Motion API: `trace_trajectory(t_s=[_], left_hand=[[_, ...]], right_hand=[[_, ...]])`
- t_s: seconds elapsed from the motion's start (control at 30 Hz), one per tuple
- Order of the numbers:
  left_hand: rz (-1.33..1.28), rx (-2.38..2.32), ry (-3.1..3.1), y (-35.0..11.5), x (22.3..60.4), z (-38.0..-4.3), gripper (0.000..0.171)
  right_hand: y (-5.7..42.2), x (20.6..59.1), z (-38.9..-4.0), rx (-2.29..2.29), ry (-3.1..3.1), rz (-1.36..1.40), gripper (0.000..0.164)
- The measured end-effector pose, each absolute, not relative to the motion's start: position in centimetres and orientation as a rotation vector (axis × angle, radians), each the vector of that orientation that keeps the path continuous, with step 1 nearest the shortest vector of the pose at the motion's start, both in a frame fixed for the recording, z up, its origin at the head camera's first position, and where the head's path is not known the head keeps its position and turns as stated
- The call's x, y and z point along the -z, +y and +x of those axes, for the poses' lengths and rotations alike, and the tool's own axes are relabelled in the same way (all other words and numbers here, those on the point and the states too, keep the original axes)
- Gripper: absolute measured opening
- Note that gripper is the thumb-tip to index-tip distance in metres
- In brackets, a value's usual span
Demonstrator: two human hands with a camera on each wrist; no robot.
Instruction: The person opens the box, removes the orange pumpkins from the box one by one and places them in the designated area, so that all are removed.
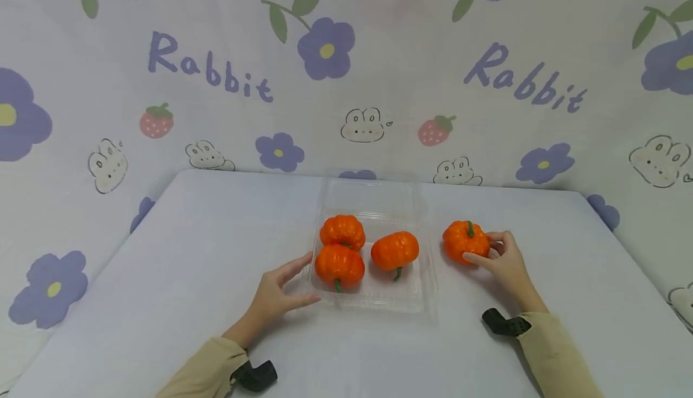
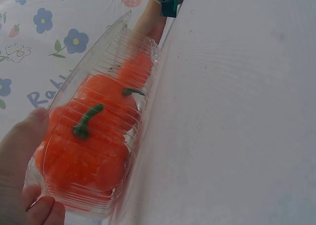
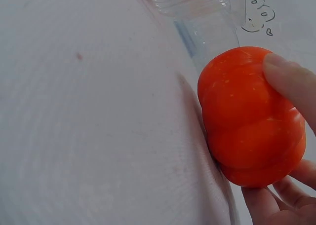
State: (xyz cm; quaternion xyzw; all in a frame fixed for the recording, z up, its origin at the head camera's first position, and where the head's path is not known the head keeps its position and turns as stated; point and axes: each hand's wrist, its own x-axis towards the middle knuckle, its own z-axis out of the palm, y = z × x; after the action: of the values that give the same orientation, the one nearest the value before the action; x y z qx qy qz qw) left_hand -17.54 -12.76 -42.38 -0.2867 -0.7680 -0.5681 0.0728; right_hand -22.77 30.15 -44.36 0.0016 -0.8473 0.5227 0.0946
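A small orange toy pumpkin [image 1: 464, 243] with a green stem is at the right on the white table. My right hand [image 1: 506, 263] grips it from its right side, thumb at the front and fingers behind; the right wrist view shows the thumb on the pumpkin [image 3: 252, 116]. Left of it lies a clear plastic clamshell box [image 1: 428, 290] with its lid folded back, holding three more pumpkins. Two of them [image 1: 339, 266] sit together at the left, one [image 1: 394, 251] at the right. My left hand [image 1: 273, 293] is spread at the box's left front corner, fingertips right at its edge.
The box's transparent lid [image 1: 370, 196] lies flat towards the back of the table [image 1: 216, 235]. Behind the table hangs a white cloth [image 1: 379, 55] printed with flowers, rabbits and strawberries. Black wrist devices [image 1: 257, 377] sit at both sleeves.
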Motion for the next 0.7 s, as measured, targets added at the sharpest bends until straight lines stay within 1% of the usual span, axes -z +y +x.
trace_trajectory(t_s=[0.1,0.3,0.5,0.7], left_hand=[[-0.869,1.711,-2.296,-12.7,42.5,-17.4,0.063],[-0.866,1.697,-2.296,-12.7,42.5,-17.4,0.063],[-0.891,1.667,-2.289,-12.8,42.5,-17.4,0.063],[-0.878,1.67,-2.3,-12.8,42.4,-17.5,0.063]], right_hand=[[30.0,44.6,-22.5,-1.548,-2.517,-0.009,0.058],[29.9,44.4,-22.5,-1.44,-2.576,0.043,0.07],[29.3,44.1,-22.4,-1.358,-2.586,0.04,0.07],[29.1,43.5,-22.3,-1.324,-2.63,0.004,0.073]])
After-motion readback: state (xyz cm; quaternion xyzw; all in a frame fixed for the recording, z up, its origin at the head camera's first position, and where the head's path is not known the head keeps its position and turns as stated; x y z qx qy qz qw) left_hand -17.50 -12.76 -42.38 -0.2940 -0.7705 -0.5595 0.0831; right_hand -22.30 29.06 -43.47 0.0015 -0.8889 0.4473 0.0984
